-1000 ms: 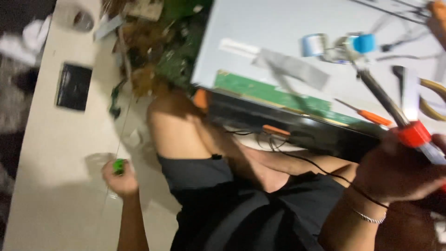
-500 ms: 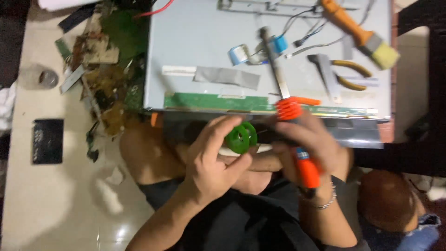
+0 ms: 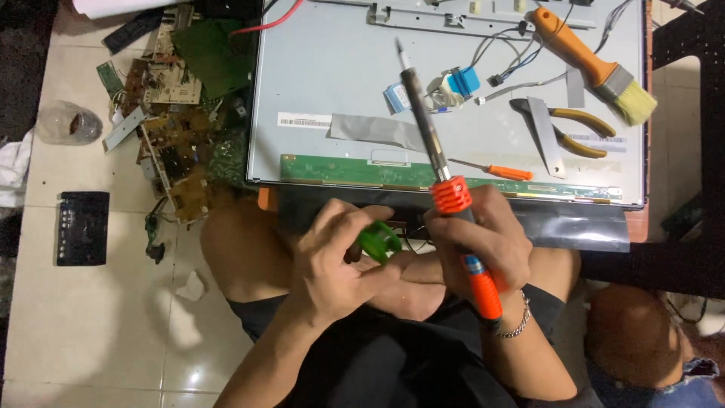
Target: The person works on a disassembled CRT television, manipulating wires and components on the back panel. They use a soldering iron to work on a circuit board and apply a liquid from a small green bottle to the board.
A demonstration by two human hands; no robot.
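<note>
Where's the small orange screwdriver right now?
In the head view, the small orange screwdriver lies on the grey panel, just right of the soldering iron, left of the pliers.

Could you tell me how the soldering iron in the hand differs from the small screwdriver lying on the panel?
The soldering iron is long and thick, held tip-up in the right hand; the small screwdriver is short and thin, lying flat and untouched. The iron's shaft is dark, the screwdriver's is a thin bare rod. Both have orange handles.

soldering iron (image 3: 445, 189) w/ green spool (image 3: 379, 242)
</note>
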